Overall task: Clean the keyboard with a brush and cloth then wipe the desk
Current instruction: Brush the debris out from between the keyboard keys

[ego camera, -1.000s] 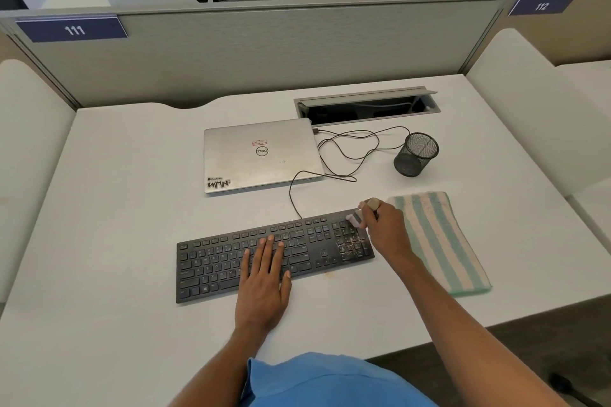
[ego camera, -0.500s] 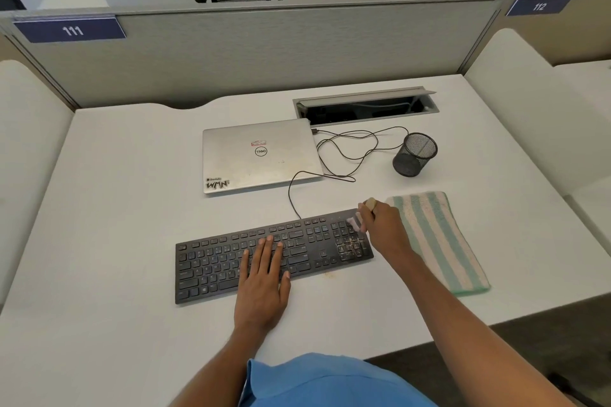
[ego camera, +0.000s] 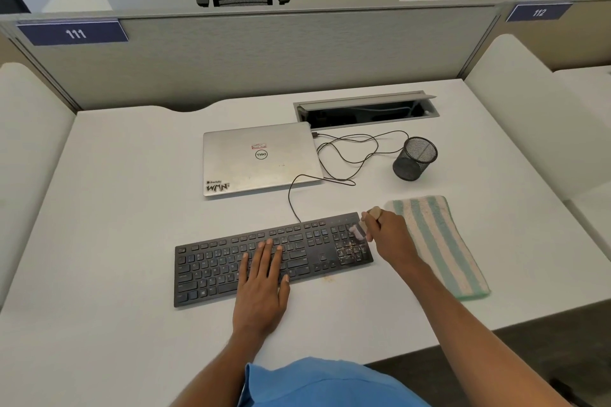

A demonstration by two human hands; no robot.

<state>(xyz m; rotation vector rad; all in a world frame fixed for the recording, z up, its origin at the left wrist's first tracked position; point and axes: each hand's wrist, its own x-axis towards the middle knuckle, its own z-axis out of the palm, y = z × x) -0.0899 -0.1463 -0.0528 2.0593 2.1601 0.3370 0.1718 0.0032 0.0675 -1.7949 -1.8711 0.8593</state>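
The person's left hand point(ego camera: 261, 287) is lying flat with straight fingers on the black keyboard point(ego camera: 211, 271) while the right hand point(ego camera: 388, 236) is pinching a small brush point(ego camera: 360, 228) over the number keys.

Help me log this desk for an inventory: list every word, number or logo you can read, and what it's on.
"111": left blue plate on the partition.
"112": right blue plate on the partition.
"DELL": round logo on the laptop lid, upside down from here.
"WMN": corner sticker on the lid; the small word above it is blurred.
Red sticker on the lid: too blurred.
Keyboard key legends: too small.
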